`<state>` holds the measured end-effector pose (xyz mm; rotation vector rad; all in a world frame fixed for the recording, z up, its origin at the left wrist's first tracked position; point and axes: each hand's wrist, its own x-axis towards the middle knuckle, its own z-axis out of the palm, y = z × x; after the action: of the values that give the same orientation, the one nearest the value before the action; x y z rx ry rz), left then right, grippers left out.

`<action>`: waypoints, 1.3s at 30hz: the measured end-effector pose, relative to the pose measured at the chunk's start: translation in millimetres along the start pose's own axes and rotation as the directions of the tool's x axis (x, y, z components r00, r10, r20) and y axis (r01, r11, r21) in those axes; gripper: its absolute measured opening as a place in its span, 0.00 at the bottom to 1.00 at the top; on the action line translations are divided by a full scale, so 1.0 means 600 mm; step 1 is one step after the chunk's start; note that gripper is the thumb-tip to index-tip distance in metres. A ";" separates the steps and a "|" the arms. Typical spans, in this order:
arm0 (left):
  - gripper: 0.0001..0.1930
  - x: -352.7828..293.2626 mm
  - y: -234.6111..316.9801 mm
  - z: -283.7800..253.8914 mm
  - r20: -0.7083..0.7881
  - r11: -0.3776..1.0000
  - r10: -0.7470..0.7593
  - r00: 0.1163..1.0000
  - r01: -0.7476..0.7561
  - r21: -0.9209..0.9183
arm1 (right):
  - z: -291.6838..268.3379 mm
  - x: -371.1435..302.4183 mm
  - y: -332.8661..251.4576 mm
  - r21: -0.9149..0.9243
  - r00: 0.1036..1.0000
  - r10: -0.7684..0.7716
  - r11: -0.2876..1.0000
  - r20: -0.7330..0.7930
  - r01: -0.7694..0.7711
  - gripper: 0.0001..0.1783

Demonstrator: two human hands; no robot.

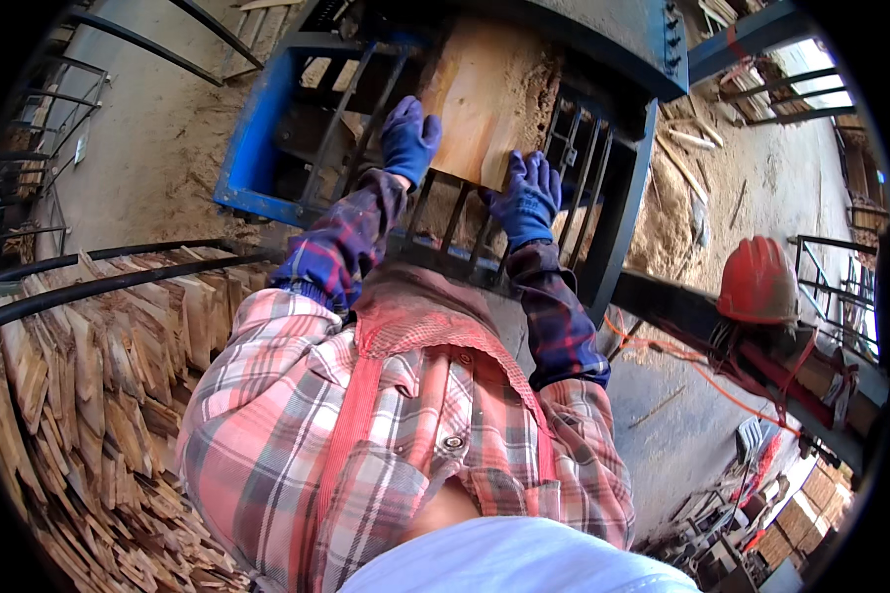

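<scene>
Wood scraps (94,371) lie left of the wooden board (487,94), which sits over metal bars (340,124) between my left hand (412,140), fingers extended at its left edge, and my right hand (529,203), fingers spread at its near right corner, with a red hard hat (758,282) farther right.

Looks like a sawmill or woodworking workshop. Main sign: a big blue-painted metal machine (250,133) with dark bars, a broad pale wooden board with a rough, bark-like edge (489,94) lying on it. To the left, a large heap of thin, splintery brown wood offcuts (109,385). Tan sawdust (667,222) litters the grey floor (153,109); a bright orange cable (702,371) trails at right.
</scene>
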<state>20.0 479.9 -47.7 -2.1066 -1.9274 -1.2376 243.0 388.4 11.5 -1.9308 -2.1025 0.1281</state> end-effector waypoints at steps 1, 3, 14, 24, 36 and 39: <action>0.19 0.025 0.000 0.014 0.022 1.000 -0.019 1.000 0.019 0.002 | 0.007 0.025 0.009 -0.027 1.000 0.007 1.000 0.000 -0.007 0.49; 0.18 0.075 -0.010 0.031 0.169 0.997 -0.046 0.985 0.055 -0.050 | 0.015 0.072 0.025 -0.064 0.998 0.036 0.997 0.054 -0.032 0.49; 0.33 0.492 -0.030 0.044 0.380 0.578 0.484 0.788 -0.614 0.537 | 0.019 0.329 0.072 -0.143 0.928 0.242 0.967 0.282 -0.209 0.50; 0.20 0.164 0.202 0.008 0.173 0.780 0.578 0.798 -0.602 0.170 | 0.004 0.268 0.040 0.754 0.963 -0.211 -0.602 0.167 -0.263 0.28; 0.30 -0.158 0.135 -0.153 0.759 0.174 -0.333 0.560 0.827 -0.535 | -0.054 -0.172 0.042 0.864 0.813 0.321 -0.317 0.486 -0.391 0.31; 0.23 -0.170 0.157 -0.165 0.651 0.134 -0.333 0.681 0.718 -0.683 | -0.070 -0.190 0.018 0.843 0.803 0.323 -0.392 0.500 -0.368 0.32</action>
<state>56.8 322.8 7.5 -1.9836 -2.7108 -2.9364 271.9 271.5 32.1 -1.1418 -0.3745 1.5057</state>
